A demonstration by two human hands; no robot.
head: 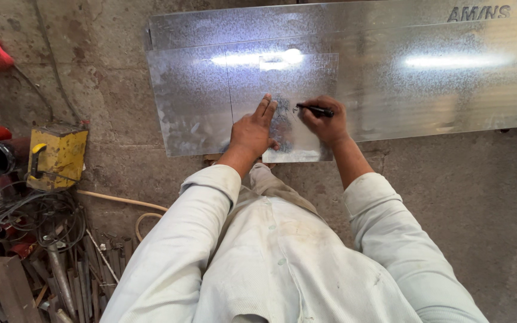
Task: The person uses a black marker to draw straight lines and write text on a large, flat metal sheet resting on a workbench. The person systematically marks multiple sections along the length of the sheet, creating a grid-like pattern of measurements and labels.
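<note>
White sleeves frame my view; my left hand (252, 133) lies flat, fingers together, on the small galvanized sheet (297, 90) on the floor, while my right hand (325, 122) pinches a black marker (315, 110), tip touching it.

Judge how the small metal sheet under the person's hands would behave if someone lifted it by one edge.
The small metal sheet looks thin, so it would probably flex and wobble. Its glossy surface reflects the lamps, so it may slip in a grip. It lies flat under the left hand while the right hand holds a marker, and is unlikely to roll.
</note>
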